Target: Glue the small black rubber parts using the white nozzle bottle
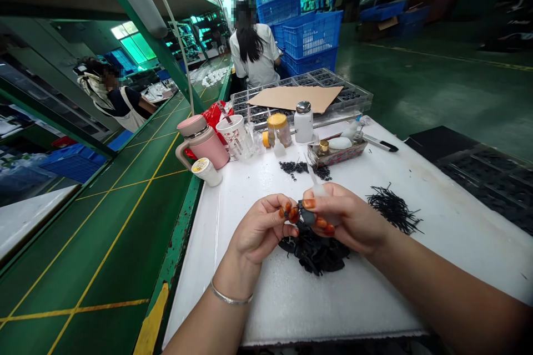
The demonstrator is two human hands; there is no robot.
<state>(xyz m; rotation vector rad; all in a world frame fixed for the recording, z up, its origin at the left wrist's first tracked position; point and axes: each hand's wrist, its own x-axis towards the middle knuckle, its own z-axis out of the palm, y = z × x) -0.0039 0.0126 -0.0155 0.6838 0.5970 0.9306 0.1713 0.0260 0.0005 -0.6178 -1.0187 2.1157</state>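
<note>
My left hand (260, 227) and my right hand (345, 216) meet above the white foam-topped bench (283, 299), their orange-tipped fingers pinching a small dark rubber-like piece (307, 214) between them. A translucent white strip (316, 184) rises from my right fingers. Directly below lies a heap of black pieces (314, 252), close to both hands but apparently not touching them. To the right is a loose bunch of thin black strands (393, 209). Two scatters of tiny black granules (293, 167) lie beyond my fingers.
Along the bench's far end stand a pink tumbler (202, 141), a paper cup (230, 130), a white pump bottle (303, 123) and a small tray (337, 154). Behind them is a black moulded tray (300, 97). A co-worker (254, 50) stands beyond, beside stacked blue crates (310, 36).
</note>
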